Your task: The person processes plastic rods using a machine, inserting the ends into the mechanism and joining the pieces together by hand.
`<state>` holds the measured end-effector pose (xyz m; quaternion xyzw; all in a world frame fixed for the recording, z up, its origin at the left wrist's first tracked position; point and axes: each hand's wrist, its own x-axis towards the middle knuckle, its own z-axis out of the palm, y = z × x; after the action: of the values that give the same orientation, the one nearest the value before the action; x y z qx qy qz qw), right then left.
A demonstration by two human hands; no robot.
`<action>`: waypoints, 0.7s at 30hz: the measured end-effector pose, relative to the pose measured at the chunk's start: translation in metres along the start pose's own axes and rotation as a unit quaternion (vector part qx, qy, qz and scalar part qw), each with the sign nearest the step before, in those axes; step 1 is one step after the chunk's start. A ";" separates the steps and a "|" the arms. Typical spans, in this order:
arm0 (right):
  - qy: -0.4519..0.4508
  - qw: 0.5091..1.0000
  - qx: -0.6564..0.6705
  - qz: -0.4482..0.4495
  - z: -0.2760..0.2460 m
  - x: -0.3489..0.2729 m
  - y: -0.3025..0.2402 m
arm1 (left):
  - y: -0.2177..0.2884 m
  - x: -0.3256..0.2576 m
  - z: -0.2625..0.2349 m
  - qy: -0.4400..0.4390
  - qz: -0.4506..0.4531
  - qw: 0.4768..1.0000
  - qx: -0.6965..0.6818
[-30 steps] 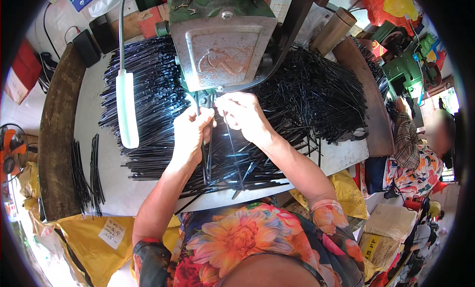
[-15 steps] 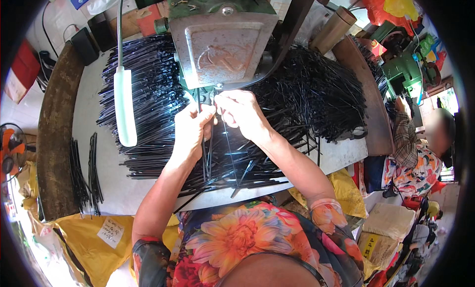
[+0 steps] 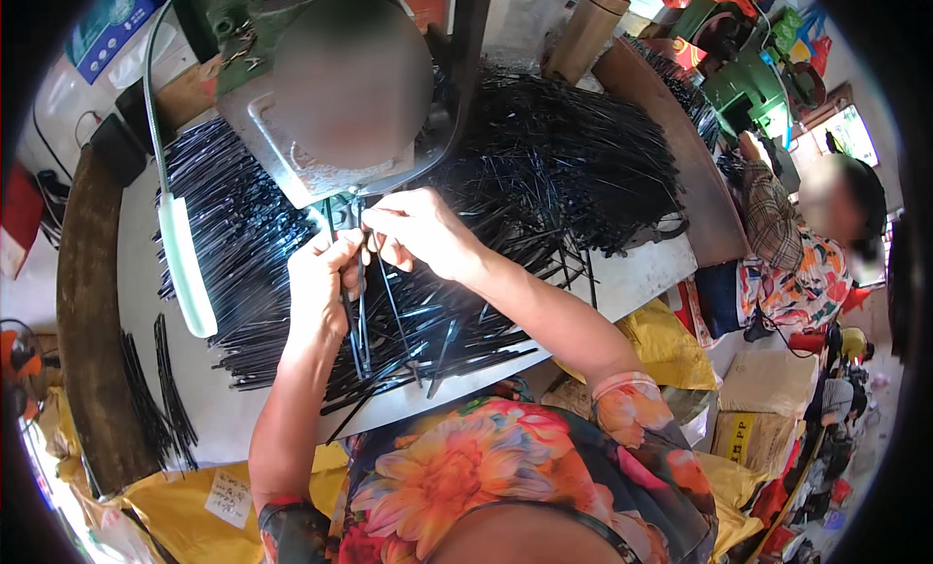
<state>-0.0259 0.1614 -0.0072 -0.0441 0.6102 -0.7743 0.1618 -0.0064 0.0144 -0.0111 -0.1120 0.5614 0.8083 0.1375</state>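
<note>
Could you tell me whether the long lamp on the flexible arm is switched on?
Cannot tell: the lamp looks pale and bright, but daylight floods the table.

We're looking down on a pale work table (image 3: pixel 646 273) with a dark raised rim (image 3: pixel 83 311) curving along its left edge. Black thin rods (image 3: pixel 243 234) lie in a thick heap across the left and middle of the top, and a denser pile (image 3: pixel 573 166) spreads toward the right edge. We see loose rods (image 3: pixel 437 336) fanning out to the near edge. A small separate bundle (image 3: pixel 155 389) lies by the left rim. A metal machine (image 3: pixel 330 107) stands at the far side.
</note>
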 end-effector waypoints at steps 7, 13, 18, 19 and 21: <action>0.163 0.772 -0.599 -0.138 -0.075 -0.023 -0.039 | 0.007 -0.002 -0.003 0.004 -0.009 1.000 0.013; 0.106 0.644 -0.723 -0.225 -0.093 -0.032 -0.039 | 0.026 -0.009 -0.022 0.029 -0.013 0.996 0.088; 0.059 0.619 -0.743 -0.248 -0.097 -0.028 -0.029 | 0.077 -0.044 -0.090 0.058 -0.030 0.910 0.408; 0.038 0.604 -0.749 -0.271 -0.091 -0.023 -0.026 | 0.078 -0.053 -0.122 0.096 0.058 0.841 0.529; 0.024 0.588 -0.764 -0.264 -0.080 -0.020 -0.028 | 0.084 -0.066 -0.140 0.151 0.165 0.653 0.724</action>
<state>-0.0335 0.2474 0.0023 -0.2917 0.9429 -0.0331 -0.1574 0.0298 -0.1514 0.0363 -0.0029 0.9908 0.1269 -0.0479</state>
